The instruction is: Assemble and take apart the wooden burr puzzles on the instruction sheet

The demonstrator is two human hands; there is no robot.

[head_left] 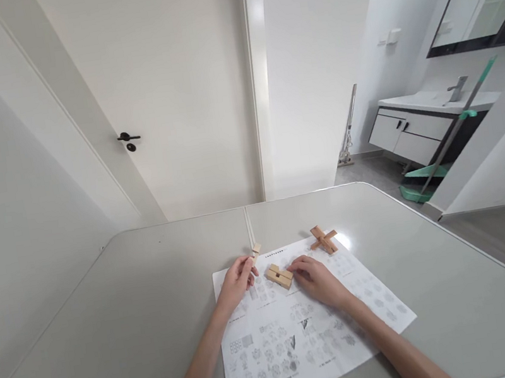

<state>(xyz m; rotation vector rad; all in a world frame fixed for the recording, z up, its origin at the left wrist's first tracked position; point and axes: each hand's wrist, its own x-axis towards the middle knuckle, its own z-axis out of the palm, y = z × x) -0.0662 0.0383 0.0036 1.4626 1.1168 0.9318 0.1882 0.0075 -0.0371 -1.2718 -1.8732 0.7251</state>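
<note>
From here I see the left hand [238,277] pinching a wooden piece [256,249]. The right hand [315,277], at the pale block's [284,279] three o'clock, I can't tell.

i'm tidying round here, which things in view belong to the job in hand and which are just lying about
Likely part of the job:
small pale wooden piece, in the left hand
pale wooden block, by the right hand
printed sheet, beneath the block

Apparently not in use:
brown wooden cross, untouched on the sheet, possibly related
silver-handled mop
green dustpan
</note>
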